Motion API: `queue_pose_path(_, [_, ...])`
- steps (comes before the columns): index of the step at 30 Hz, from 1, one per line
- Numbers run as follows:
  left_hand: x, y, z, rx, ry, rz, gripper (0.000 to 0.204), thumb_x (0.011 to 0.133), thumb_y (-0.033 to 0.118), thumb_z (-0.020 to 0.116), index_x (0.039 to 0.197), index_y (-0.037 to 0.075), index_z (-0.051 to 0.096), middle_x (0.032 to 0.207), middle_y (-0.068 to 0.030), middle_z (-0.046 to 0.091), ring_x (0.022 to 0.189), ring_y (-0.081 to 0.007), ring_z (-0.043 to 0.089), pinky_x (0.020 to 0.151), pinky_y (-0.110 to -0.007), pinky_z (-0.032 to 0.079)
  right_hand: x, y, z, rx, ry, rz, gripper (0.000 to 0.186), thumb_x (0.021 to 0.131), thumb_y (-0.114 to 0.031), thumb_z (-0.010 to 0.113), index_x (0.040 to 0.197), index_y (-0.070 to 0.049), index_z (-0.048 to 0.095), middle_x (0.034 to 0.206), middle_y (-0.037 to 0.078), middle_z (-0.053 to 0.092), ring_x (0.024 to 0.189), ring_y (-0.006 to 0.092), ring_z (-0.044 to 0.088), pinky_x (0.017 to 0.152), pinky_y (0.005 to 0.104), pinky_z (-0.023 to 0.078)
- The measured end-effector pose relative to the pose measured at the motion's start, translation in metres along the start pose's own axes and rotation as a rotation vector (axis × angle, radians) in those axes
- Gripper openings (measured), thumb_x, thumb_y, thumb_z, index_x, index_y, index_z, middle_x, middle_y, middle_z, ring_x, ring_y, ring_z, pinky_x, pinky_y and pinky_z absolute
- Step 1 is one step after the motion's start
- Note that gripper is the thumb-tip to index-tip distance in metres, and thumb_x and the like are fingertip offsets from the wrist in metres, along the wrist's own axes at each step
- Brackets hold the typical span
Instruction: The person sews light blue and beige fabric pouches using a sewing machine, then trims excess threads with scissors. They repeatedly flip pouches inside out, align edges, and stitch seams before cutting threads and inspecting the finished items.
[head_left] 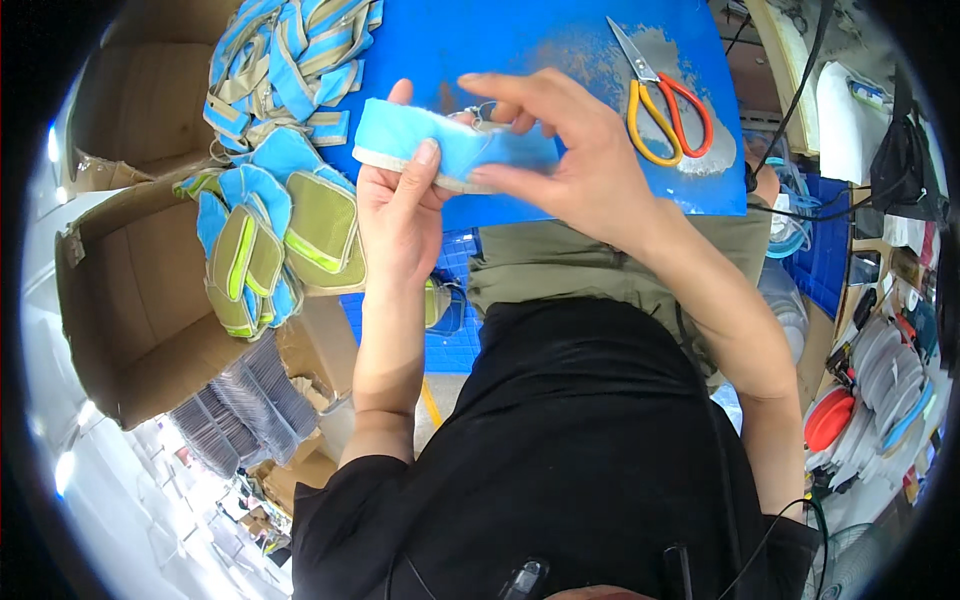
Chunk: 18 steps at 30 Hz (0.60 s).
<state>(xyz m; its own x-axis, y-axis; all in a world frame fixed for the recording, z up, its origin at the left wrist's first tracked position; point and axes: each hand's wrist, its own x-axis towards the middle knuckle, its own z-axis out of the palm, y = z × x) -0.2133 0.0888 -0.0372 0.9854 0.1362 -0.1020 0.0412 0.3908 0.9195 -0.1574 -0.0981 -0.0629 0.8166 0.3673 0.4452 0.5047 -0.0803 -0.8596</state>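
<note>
Above the near edge of the blue table I hold a light-blue fabric piece (398, 132) with a pale edging along its lower side and white fuzz along its top. My left hand (405, 205) grips its left part, thumb pressed on the front and fingers behind. Around the piece's right part curls my right hand (565, 140), thumb at the lower edge and fingers over the top; that end is blurred. A bit of loose thread seems to show at the top edge, near the right fingertips. To the right lie open scissors (657, 100) with one yellow and one red handle.
Blue-and-beige straps (290, 70) are heaped at the table's far left. Green and blue sewn pouches (245, 235) overhang its left edge, beside an open cardboard box (140, 290). Cables (800, 80) hang at the right, near a shelf with a red round object (828, 418).
</note>
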Motion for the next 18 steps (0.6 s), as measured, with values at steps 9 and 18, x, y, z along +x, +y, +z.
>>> queue_pose_path(9, [0.003, 0.002, -0.005, -0.034, 0.035, 0.065, 0.053, 0.104, 0.009, 0.053, 0.153, 0.000, 0.035, 0.127, -0.0192, 0.064, 0.116, -0.0278, 0.066, 0.091, -0.042, 0.061, 0.017, 0.009, -0.010, 0.469, 0.243, 0.254, 0.013, 0.094, -0.017, 0.072, 0.101, -0.006, 0.072, 0.081, -0.001, 0.066, 0.075, 0.0098, 0.062, 0.068, 0.0253, 0.050])
queue_pose_path(18, [0.003, 0.006, -0.006, 0.114, 0.041, 0.127, 0.051, 0.105, 0.010, 0.052, 0.152, 0.001, 0.037, 0.129, -0.0207, 0.063, 0.122, -0.0275, 0.063, 0.098, -0.041, 0.056, 0.027, -0.013, -0.013, -0.193, 0.067, -0.215, 0.023, 0.080, -0.012, 0.079, 0.101, -0.010, 0.069, 0.098, 0.002, 0.067, 0.090, 0.0174, 0.065, 0.071, 0.0311, 0.052])
